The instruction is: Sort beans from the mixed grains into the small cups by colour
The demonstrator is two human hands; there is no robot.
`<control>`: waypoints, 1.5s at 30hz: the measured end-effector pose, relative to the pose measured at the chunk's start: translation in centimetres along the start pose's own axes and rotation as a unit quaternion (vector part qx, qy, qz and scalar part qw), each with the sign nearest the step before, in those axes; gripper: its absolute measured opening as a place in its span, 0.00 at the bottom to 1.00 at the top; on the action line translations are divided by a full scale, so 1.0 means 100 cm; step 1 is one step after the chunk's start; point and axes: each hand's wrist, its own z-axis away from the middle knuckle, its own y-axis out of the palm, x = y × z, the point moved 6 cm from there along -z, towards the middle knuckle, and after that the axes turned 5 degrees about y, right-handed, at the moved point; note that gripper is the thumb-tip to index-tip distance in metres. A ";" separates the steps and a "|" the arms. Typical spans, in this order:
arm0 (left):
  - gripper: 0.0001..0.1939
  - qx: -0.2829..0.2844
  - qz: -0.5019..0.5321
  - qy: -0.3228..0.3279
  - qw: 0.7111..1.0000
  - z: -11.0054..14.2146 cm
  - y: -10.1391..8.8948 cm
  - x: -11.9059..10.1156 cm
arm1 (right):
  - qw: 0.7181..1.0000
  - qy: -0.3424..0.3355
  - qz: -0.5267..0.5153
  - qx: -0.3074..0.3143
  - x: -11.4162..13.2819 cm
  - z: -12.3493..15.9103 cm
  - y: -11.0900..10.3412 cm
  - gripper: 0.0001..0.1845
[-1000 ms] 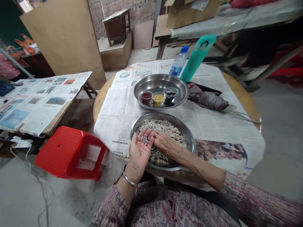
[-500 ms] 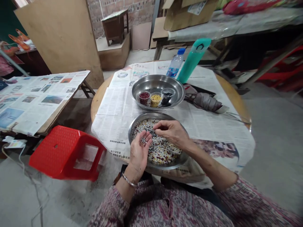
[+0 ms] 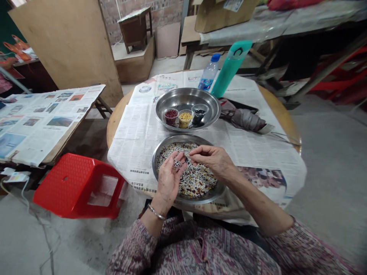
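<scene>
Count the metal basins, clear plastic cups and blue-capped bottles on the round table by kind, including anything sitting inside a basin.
Metal basins: 2
Clear plastic cups: 3
Blue-capped bottle: 1
Total: 6

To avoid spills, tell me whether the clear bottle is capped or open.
The clear bottle is capped: its blue cap sits on top of the neck.

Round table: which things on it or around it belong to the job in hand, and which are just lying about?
Likely in the job:
- near basin, mixed grains
- far basin
- cups of red, yellow and black pieces

Probably just lying about:
- water bottle
- teal object
- grey bundle
- red stool
- cardboard box
</scene>
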 end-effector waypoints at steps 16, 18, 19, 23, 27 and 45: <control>0.22 0.042 -0.061 0.064 0.995 -0.007 0.006 -0.011 | 1.000 0.010 0.002 -0.010 -0.001 -0.001 -0.003 0.10; 0.22 0.054 -0.087 0.103 0.989 -0.008 0.007 -0.012 | 1.000 0.015 -0.002 -0.009 0.000 -0.001 -0.001 0.09; 0.21 0.058 -0.098 0.116 0.987 -0.008 0.008 -0.013 | 1.000 0.016 -0.003 -0.010 0.000 -0.001 -0.001 0.08; 0.23 0.051 -0.088 0.089 0.991 -0.010 0.007 -0.011 | 1.000 0.015 -0.010 -0.006 0.003 -0.001 0.001 0.08; 0.25 0.041 -0.028 0.026 0.998 -0.013 0.006 -0.006 | 1.000 -0.007 0.006 0.016 0.011 0.004 0.008 0.07; 0.22 -0.051 0.214 -0.101 0.970 -0.012 0.004 0.006 | 0.969 -0.128 0.204 -0.051 0.029 0.019 0.002 0.12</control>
